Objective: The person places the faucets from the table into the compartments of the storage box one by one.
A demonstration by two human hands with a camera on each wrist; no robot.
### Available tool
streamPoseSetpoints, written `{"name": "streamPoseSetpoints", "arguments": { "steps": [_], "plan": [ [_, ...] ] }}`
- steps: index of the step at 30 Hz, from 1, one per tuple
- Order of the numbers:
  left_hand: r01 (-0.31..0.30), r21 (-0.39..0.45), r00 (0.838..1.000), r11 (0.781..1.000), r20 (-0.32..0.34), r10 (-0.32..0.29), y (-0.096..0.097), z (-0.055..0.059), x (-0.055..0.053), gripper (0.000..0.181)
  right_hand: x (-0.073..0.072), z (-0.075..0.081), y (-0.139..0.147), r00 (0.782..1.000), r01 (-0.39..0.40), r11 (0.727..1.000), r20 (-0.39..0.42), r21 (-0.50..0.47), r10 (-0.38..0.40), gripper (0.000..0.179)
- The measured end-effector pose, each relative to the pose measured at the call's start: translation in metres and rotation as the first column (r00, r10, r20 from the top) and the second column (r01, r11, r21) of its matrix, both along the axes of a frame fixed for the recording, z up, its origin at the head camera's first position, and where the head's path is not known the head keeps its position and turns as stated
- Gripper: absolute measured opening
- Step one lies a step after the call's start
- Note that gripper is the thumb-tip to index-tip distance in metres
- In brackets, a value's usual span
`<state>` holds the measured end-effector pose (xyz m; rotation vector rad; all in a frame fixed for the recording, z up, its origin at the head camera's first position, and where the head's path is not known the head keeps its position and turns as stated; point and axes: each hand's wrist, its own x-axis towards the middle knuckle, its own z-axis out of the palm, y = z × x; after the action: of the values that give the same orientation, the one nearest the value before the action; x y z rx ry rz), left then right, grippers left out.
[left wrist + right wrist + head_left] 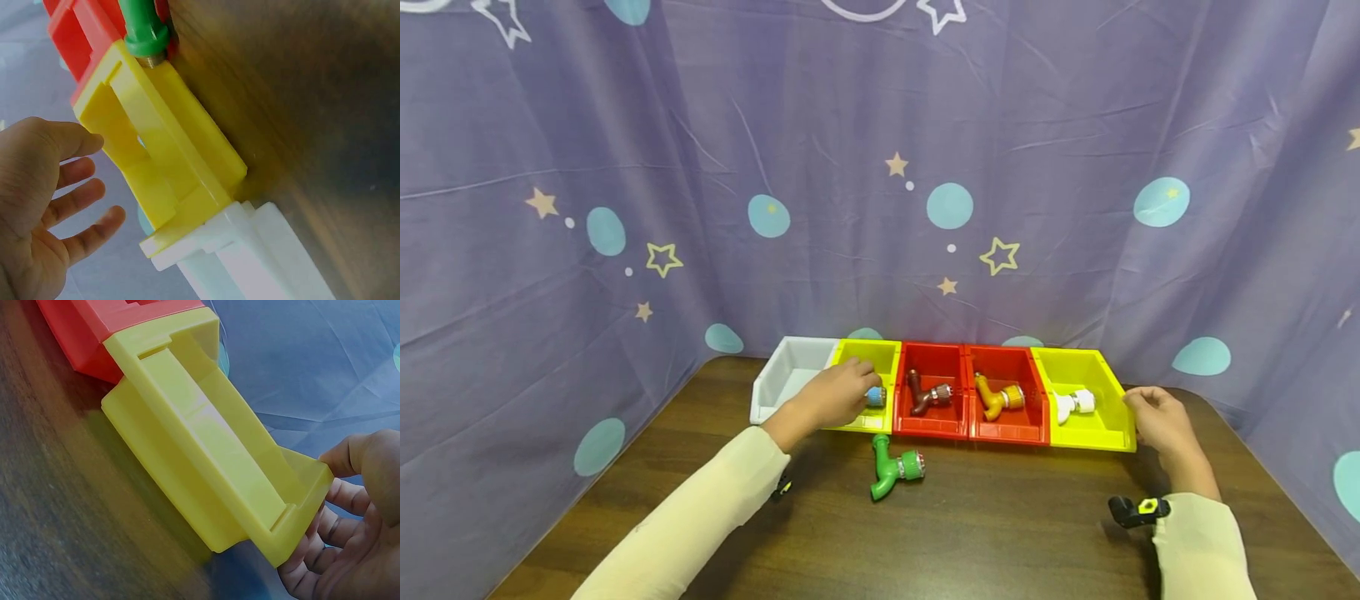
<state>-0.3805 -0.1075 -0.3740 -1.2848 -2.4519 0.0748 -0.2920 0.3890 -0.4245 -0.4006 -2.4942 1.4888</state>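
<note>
My left hand (841, 392) is over the left yellow bin (891, 367), next to a blue toy tap (876, 397) that it partly covers. In the left wrist view the fingers are loosely bent, spread apart, and hold nothing. My right hand (1165, 425) pinches the outer side wall of the right yellow bin (187, 425) between thumb and fingers. A white tap (1075, 404) lies inside that bin. On the table in front of the row, a green tap (891, 468) lies with its knob toward the right.
Two red bins sit mid-row, one with a dark brown tap (925, 393), the other with an orange-yellow tap (996, 398). A white bin (767, 385) ends the row at left. Behind the wooden table (1000, 533) hangs a purple patterned curtain (850, 125).
</note>
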Motion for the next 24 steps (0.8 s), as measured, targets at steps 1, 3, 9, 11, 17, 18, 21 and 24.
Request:
{"name": "streamPoseSetpoints", "arguments": {
  "steps": [1, 3, 9, 11, 17, 18, 21, 24],
  "plan": [
    [0.02, 0.011, 1.0, 1.0, -0.018, -0.019, -0.001, 0.0, 0.003, 0.023, 0.0, 0.0, 0.0, 1.0, 0.0, 1.0, 0.0, 0.001, 0.0, 0.051],
    [0.067, 0.022, 0.997, 0.998, -0.051, -0.066, -0.001, -0.001, 0.01, 0.022, 0.0, 0.0, 0.0, 1.0, -0.003, 1.0, 0.0, -0.002, 0.003, 0.051],
    [0.219, -0.035, 0.973, 0.975, -0.067, -0.221, 0.0, 0.001, 0.029, 0.026, 0.0, 0.0, 0.0, 1.0, 0.0, 1.0, -0.001, -0.004, 0.0, 0.051],
    [0.253, -0.067, 0.966, 0.965, -0.043, -0.256, 0.001, 0.001, 0.035, 0.029, 0.0, -0.001, -0.001, 1.0, -0.001, 1.0, -0.005, -0.006, 0.001, 0.051],
    [0.343, -0.085, 0.938, 0.936, 0.078, -0.337, 0.001, -0.002, 0.051, 0.029, 0.0, -0.001, -0.001, 1.0, 0.0, 1.0, -0.008, -0.007, 0.0, 0.051],
    [0.353, -0.084, 0.933, 0.932, 0.105, -0.344, 0.001, -0.003, 0.053, 0.029, 0.0, -0.001, -0.001, 1.0, -0.001, 1.0, -0.007, -0.004, 0.001, 0.051],
    [0.374, -0.093, 0.916, 0.923, 0.19, -0.352, -0.001, -0.009, 0.058, 0.032, 0.0, -0.001, 0.0, 1.0, -0.003, 1.0, -0.007, 0.001, 0.003, 0.051],
    [0.367, -0.13, 0.91, 0.921, 0.256, -0.326, -0.002, -0.016, 0.061, 0.035, 0.001, -0.002, 0.0, 1.0, 0.002, 1.0, -0.005, 0.008, -0.002, 0.049]
  ]
}}
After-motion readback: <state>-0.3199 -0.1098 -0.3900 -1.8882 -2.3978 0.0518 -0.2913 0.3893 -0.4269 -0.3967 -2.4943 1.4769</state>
